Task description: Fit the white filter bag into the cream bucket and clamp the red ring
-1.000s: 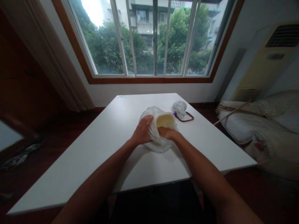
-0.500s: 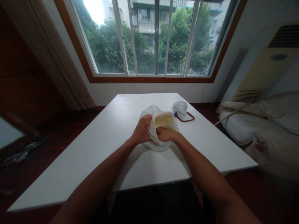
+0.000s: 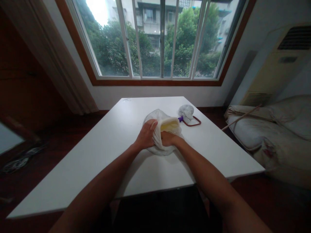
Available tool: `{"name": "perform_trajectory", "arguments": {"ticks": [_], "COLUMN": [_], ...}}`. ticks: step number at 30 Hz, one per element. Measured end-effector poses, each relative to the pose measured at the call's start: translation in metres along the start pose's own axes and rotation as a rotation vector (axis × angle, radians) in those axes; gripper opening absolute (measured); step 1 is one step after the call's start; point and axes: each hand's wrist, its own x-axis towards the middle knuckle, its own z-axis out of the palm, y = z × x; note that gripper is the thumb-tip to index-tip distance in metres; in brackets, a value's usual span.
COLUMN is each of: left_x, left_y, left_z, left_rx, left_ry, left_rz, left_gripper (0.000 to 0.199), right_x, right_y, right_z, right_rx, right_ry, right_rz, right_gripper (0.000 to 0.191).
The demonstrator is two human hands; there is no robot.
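A white, thin plastic bag sits on the white table in front of me, its mouth turned up toward me. My left hand is wrapped round the bag's left side, thumb at the rim. Inside the mouth shows a pale yellow surface, whose kind I cannot make out. Wrist-first from the right, my right hand reaches into the bag's opening. Its fingers are hidden there, so what they hold cannot be seen.
Just beyond the bag, a small knotted translucent bag lies by a purple piece and a reddish-brown squarish loop. The white table narrows toward the window. A wrapped bulky bundle stands on the right.
My right hand has slid slightly left and deeper into the bag. The bag and left hand have shifted a little left, and more of the purple piece shows.
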Motion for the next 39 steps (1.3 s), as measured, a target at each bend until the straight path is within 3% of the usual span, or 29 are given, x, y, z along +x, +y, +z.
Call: {"name": "perform_trajectory", "arguments": {"ticks": [6, 10, 14, 18, 23, 25, 27, 32, 37, 39], "left_x": [-0.002, 0.001, 0.002, 0.0, -0.002, -0.002, -0.001, -0.001, 0.0, 0.001], "left_y": [-0.001, 0.001, 0.001, 0.0, -0.001, -0.001, -0.001, 0.003, 0.006, 0.007], "left_z": [0.002, 0.0, 0.001, 0.003, 0.005, 0.006, 0.005, 0.006, 0.007, 0.008], "left_rx": [0.002, -0.013, -0.032, -0.027, -0.024, -0.028, -0.023, -0.022, -0.05, -0.053], "left_ry": [-0.026, -0.031, -0.026, -0.024, -0.016, -0.016, -0.012, -0.017, -0.027, -0.022], "left_rz": [-0.055, -0.024, -0.024, -0.048, -0.048, -0.042, -0.05, -0.041, 0.006, 0.008], "left_gripper": [0.099, 0.1, 0.102, 0.103, 0.104, 0.102, 0.101, 0.103, 0.105, 0.105], "right_x": [-0.018, -0.016, -0.014, -0.019, -0.018, -0.016, -0.016, -0.013, -0.01, -0.011], "right_y": [-0.009, -0.012, -0.012, -0.016, -0.014, -0.012, -0.011, -0.008, -0.007, -0.008], "right_z": [-0.023, -0.026, -0.025, -0.026, -0.02, -0.018, -0.018, -0.015, -0.014, -0.016], "right_rx": [0.089, -0.004, -0.031, -0.023, -0.106, -0.114, -0.096, 0.007, 0.02, 0.017], "right_ry": [0.268, 0.446, 0.474, 0.378, -0.076, -0.155, -0.077, 0.299, 0.446, 0.45], "right_rz": [-0.127, 0.016, 0.033, 0.019, 0.136, 0.158, 0.13, 0.003, 0.071, 0.067], "right_gripper": [0.033, 0.032, 0.033, 0.034, 0.033, 0.034, 0.031, 0.032, 0.033, 0.033]}}
